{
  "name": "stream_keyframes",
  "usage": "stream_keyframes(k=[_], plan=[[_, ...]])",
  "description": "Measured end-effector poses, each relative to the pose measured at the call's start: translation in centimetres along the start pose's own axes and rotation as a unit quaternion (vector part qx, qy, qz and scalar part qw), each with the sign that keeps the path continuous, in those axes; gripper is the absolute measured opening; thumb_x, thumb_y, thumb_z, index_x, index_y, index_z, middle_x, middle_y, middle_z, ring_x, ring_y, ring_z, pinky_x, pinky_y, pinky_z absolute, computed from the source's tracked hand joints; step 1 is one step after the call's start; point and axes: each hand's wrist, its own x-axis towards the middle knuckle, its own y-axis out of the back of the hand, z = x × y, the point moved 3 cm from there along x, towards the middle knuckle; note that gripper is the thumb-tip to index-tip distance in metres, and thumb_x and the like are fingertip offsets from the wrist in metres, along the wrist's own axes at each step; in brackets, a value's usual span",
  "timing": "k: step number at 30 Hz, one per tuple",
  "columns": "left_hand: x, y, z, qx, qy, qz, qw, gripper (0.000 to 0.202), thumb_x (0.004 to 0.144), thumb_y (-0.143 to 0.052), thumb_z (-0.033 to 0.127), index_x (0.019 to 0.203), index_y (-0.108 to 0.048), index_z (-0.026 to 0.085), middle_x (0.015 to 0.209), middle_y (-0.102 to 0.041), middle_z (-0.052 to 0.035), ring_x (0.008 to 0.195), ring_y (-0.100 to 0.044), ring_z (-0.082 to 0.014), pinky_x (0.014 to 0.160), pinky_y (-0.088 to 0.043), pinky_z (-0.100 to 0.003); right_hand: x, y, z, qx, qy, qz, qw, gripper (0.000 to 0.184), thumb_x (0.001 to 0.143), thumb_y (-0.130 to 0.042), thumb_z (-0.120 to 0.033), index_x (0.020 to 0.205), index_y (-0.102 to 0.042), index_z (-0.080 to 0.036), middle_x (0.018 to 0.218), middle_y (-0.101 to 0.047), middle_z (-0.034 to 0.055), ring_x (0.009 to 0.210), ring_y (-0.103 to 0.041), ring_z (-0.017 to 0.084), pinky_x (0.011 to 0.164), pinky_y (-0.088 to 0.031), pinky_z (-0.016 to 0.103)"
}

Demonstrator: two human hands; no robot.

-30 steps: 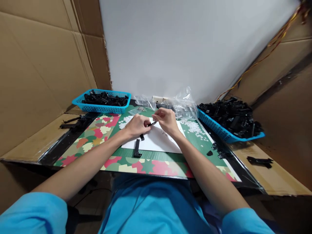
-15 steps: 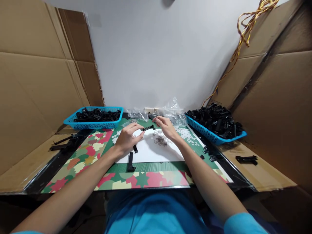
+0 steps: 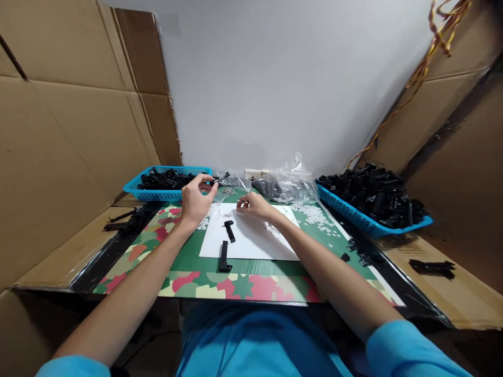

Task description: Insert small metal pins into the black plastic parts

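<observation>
My left hand (image 3: pixel 197 196) is raised near the left basket, thumb and fingers closed on a narrow black plastic part (image 3: pixel 222 178). My right hand (image 3: pixel 254 206) hovers low over a white sheet (image 3: pixel 251 246), its fingertips drawn together; whatever they pinch is too small to make out. Partly behind that hand and wrist lies a pile of tiny brownish pieces (image 3: pixel 271 228). Left of it, one black plastic part (image 3: pixel 229 231) rests on the sheet, and a second, L-shaped black part (image 3: pixel 223 257) lies across the sheet's front edge.
Blue baskets full of black parts stand at the left (image 3: pixel 147 195) and right (image 3: pixel 353 212). Small white discs (image 3: pixel 314 217) are scattered beside the sheet. Clear plastic bags (image 3: pixel 288 183) lie along the wall. Loose black parts (image 3: pixel 432 267) sit on the cardboard, whose tall panels (image 3: pixel 78 115) flank the table.
My left hand has lifted the black part up and left, toward the left basket. My right hand has come down and left over the sheet. The view has shifted slightly.
</observation>
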Motion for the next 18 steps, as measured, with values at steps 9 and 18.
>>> stream_keyframes(k=[9, 18], plan=[[-0.4, -0.5, 0.6, 0.002, -0.007, -0.027, 1.0, 0.013, 0.094, -0.075, 0.026, 0.105, -0.072, 0.021, 0.096, -0.08, -0.0033, 0.077, -0.077, -0.0178, 0.077, -0.064, -0.031, 2.0, -2.5, -0.6, 0.024, -0.015, -0.057, 0.998, 0.018, 0.074, -0.089, -0.029, 0.083, -0.085, -0.015, 0.071, -0.073, 0.005, 0.066, -0.062, 0.016, 0.061, -0.042, 0.027], [-0.8, -1.1, 0.8, 0.002, -0.015, -0.069, 0.997, 0.011, 0.094, -0.074, 0.023, 0.104, -0.07, 0.021, 0.096, -0.08, -0.0032, 0.076, -0.075, -0.0179, 0.075, -0.064, -0.033, 1.5, -1.8, -0.7, 0.057, 0.036, -0.045, 0.997, 0.006, 0.08, -0.077, -0.02, 0.084, -0.081, -0.016, 0.079, -0.075, 0.0041, 0.071, -0.061, 0.016, 0.066, -0.043, 0.027]])
